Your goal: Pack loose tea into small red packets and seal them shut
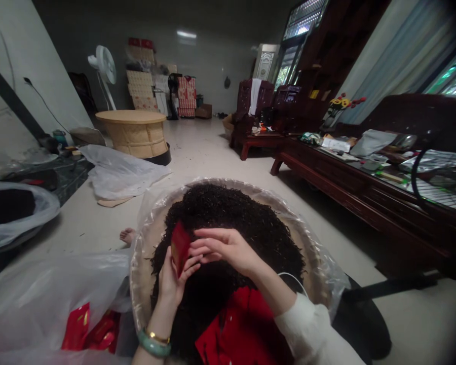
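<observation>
A small red packet (179,247) stands upright in my left hand (172,285), its fingers and thumb closed round the lower part. Just to the right is my right hand (230,248), with fingers stretched out toward the packet's edge; whether the fingertips touch it I cannot tell. Both hands are above a heap of dark, dry leaf strands, like tea leaves (231,208). The heap lies in a big round basket (143,248) lined with clear plastic. More red packets (247,324) lie at the near side, partly hidden by my right arm.
Left of the basket, several shiny red packets (76,327) lie in a clear plastic bag (41,284). A second plastic-lined container (47,208) holds dark material. A low wooden table (319,165) stands right, a round woven stand (133,134) behind. A black fan (421,281) is close right.
</observation>
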`<state>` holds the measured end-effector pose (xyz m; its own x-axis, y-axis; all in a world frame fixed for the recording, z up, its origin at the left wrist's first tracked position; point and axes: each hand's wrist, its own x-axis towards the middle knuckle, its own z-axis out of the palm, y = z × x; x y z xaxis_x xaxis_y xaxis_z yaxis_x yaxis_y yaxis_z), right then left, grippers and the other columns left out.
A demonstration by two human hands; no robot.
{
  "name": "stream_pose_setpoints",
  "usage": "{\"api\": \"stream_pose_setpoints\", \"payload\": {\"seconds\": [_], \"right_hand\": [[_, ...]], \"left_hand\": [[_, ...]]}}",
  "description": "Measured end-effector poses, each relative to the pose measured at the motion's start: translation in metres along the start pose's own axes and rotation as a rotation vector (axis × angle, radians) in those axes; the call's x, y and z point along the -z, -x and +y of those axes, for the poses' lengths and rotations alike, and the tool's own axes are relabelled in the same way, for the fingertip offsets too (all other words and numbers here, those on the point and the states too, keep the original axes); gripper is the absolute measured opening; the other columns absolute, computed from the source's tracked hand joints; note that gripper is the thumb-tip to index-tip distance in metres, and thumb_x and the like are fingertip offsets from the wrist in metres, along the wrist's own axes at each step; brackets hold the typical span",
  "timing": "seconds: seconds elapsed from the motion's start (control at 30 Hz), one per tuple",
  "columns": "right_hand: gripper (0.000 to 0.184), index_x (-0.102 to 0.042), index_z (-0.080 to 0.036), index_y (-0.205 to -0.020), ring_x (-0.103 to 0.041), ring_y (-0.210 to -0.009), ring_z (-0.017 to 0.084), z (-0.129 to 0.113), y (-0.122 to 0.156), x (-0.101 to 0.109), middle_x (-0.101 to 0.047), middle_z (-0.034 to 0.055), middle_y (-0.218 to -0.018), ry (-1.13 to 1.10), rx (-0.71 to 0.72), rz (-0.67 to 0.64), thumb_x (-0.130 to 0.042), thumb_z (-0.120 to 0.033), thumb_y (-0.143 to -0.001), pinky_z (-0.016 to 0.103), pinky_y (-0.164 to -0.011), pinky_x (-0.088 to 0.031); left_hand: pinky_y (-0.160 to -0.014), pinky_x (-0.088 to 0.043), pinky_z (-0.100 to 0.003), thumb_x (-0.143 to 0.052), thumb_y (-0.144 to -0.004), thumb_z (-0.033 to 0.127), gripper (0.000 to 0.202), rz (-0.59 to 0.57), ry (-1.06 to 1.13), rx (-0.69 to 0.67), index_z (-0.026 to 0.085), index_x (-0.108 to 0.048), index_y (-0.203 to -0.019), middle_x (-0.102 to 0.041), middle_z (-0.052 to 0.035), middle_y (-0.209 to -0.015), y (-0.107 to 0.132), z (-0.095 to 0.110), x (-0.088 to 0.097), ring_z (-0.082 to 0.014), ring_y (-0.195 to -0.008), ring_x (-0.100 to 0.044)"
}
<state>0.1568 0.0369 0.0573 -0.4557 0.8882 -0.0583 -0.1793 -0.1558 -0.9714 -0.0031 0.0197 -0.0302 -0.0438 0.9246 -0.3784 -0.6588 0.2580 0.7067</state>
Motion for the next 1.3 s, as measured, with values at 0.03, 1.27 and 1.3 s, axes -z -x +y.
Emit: {"api": "stream_pose_setpoints", "payload": {"seconds": [0.03,1.27,1.3], "right_hand": [[0.055,-0.067,-0.017,-0.106,-0.069,-0.078,0.019,-0.005,-0.003,-0.005,-0.072,0.0077,-0.090,-0.031,-0.006,-0.075,-0.073,-0.054,-0.067,0.035,-0.074,-0.055],[0.028,-0.075,-0.020,-0.096,-0.058,-0.062,0.009,0.039,0.060,0.049,-0.067,-0.0022,-0.072,0.914,-0.234,-0.407,-0.073,-0.012,-0.069,0.015,-0.056,-0.039],[0.029,-0.075,-0.021,-0.097,-0.059,-0.064,0.010,0.039,0.060,0.049,-0.069,-0.0017,-0.075,0.935,-0.212,-0.411,-0.074,-0.013,-0.069,0.015,-0.057,-0.040]], "left_hand": [[-0.060,-0.057,-0.031,-0.036,-0.094,0.041,0.043,-0.018,0.025,-0.013,0.014,-0.052,-0.125,-0.074,-0.0119,-0.092,0.000,0.000,0.001,-0.0215,-0.072,-0.072],[-0.052,-0.036,-0.020,-0.065,-0.056,0.012,0.020,-0.588,-0.863,0.246,0.015,-0.057,-0.073,-0.060,0.0054,-0.062,0.041,-0.024,-0.011,-0.0067,-0.051,-0.050],[-0.051,-0.036,-0.020,-0.064,-0.056,0.011,0.020,-0.586,-0.865,0.245,0.015,-0.056,-0.074,-0.060,0.0054,-0.062,0.040,-0.025,-0.010,-0.0064,-0.050,-0.050]]}}
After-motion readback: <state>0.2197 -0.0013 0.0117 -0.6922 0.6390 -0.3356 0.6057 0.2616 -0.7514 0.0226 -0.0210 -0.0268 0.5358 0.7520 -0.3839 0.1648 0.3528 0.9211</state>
